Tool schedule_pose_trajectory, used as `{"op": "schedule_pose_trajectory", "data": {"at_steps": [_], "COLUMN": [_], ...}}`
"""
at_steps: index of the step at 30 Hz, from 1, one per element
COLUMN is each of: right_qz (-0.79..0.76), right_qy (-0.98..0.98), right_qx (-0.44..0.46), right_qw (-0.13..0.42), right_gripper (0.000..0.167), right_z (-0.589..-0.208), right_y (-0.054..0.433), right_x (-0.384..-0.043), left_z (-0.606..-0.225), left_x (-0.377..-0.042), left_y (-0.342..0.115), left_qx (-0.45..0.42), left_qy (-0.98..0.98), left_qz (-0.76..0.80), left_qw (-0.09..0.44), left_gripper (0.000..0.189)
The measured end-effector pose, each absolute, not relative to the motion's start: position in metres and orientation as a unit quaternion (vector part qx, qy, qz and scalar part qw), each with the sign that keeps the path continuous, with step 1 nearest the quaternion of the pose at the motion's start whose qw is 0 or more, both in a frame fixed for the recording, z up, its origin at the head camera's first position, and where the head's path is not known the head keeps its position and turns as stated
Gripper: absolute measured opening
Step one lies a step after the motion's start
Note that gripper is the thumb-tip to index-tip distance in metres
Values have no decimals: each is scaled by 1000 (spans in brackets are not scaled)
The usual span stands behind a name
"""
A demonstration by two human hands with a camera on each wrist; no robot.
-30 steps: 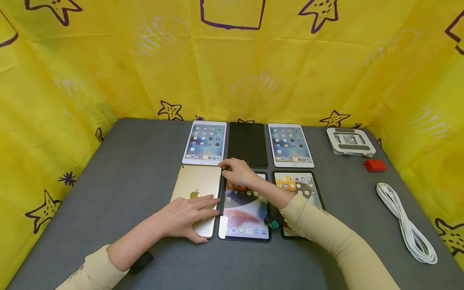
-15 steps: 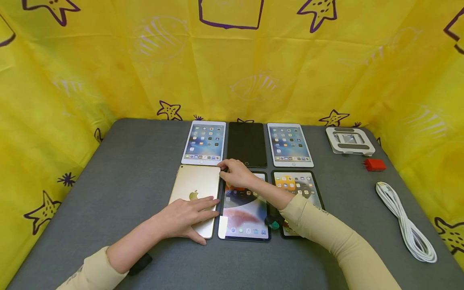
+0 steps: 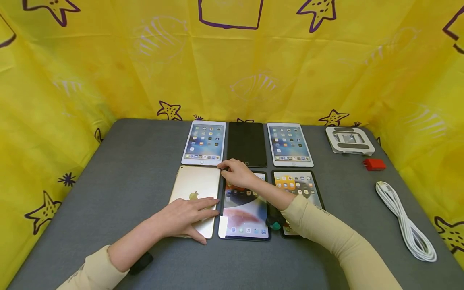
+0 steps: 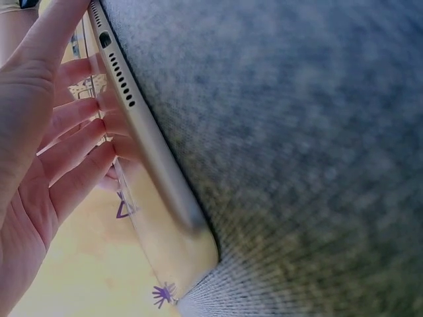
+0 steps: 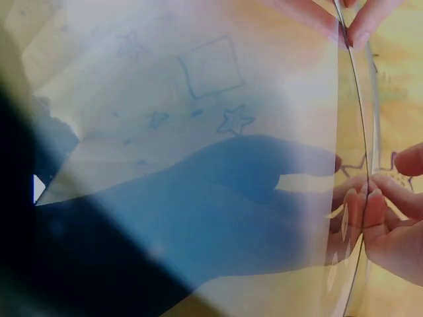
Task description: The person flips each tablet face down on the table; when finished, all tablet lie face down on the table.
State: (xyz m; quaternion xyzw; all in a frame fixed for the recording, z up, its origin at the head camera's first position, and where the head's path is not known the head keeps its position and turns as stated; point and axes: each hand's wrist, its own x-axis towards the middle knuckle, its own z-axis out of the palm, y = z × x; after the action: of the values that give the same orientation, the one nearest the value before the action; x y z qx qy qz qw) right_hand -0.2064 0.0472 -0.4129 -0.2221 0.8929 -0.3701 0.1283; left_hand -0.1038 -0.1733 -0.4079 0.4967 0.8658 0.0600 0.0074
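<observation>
A gold tablet [image 3: 201, 179] lies back up at the front left of two rows of tablets. My left hand [image 3: 181, 219] rests spread on its lower part, fingertips near the right edge. The left wrist view shows the tablet's end with its charging port [image 4: 104, 39], and my left hand [image 4: 33, 178] beside it. At the tablet's upper right corner, bent fingers of my right hand [image 3: 237, 174] touch the edge. The right wrist view has my right hand [image 5: 396, 238] with its reflection in a glossy screen [image 5: 198, 119]. A lit tablet [image 3: 246, 209] lies under the right hand.
Behind are a white tablet [image 3: 204, 141], a dark tablet [image 3: 247, 143] and another white tablet [image 3: 290, 143]. A black-edged tablet [image 3: 299, 185] lies partly under the right sleeve. At the right are a folded stand [image 3: 340, 135], a red plug [image 3: 375, 164] and a coiled white cable [image 3: 404, 221].
The gold tablet shifts very slightly to the left early on, then stays still. Both hands keep nearly the same places on it.
</observation>
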Motion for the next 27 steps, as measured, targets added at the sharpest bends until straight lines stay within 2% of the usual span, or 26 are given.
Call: {"op": "schedule_pose_trajectory", "data": {"at_steps": [17,22,25,27], "right_qz": [-561,-592,-607,-614], "right_qy": [800,781,772,767], "right_qx": [-113,-75,-58,-51], "right_qw": [181,182,180,182], "right_gripper": [35,36,37,38], "right_z": [-397,-392,-389,-389], "right_y": [98,118,129,137], "right_x": [-183,-171,-162,-156], "left_z": [-406,-400,-398,-398], "left_x": [-103,-102,-102,-104], "left_y": [-169,-160,-150,-143], "left_qx": [479,436,381,343], "left_qy": [875,891,901,897], "left_qz": [67,126,206,280], "left_qw": [23,5,6,16], "left_gripper": [73,55,42,41]}}
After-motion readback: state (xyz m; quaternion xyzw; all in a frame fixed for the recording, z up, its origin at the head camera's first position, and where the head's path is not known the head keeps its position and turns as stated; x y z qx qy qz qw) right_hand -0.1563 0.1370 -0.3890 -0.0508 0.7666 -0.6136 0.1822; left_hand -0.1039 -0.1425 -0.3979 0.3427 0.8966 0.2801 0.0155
